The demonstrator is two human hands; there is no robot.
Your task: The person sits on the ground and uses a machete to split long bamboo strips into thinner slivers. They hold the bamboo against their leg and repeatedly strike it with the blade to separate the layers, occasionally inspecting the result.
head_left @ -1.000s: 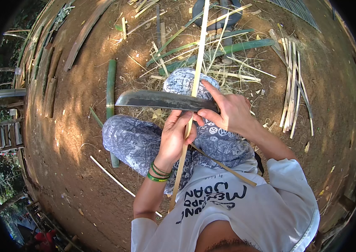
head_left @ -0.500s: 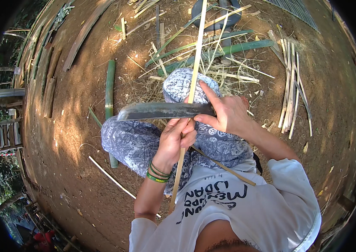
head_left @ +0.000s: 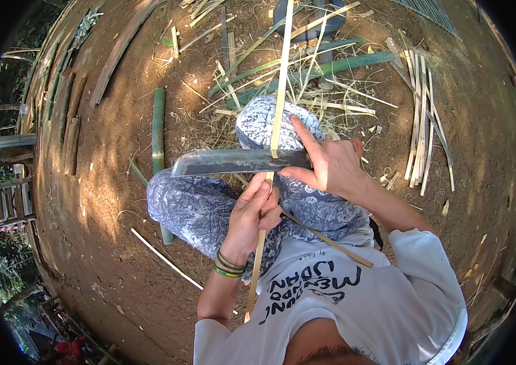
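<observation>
My left hand [head_left: 252, 213] pinches a long, pale bamboo strip [head_left: 280, 91] just below the blade. The strip runs lengthwise over my lap, from beyond my knee to beside my shirt. In my right hand [head_left: 334, 164] is a machete [head_left: 227, 162], its broad dark blade pointing left across the strip. That hand's fingers wrap the handle end, mostly hiding it, with the thumb toward the blade and the index finger stretched forward beside the strip. Where the blade meets the strip, I cannot tell how deep the edge sits. Another thin strip [head_left: 331, 240] lies across my lap.
A green bamboo pole [head_left: 158, 131] lies left of my knees. Shavings and split green bamboo [head_left: 355, 62] cover the ground ahead. Several pale strips [head_left: 419, 121] form a bundle at right. A single strip [head_left: 166, 258] lies near my left forearm. Wooden pieces [head_left: 72, 146] lie far left.
My left hand has slid slightly down toward my body, away from the blade, still pinching the strip. The machete and right hand have barely moved.
</observation>
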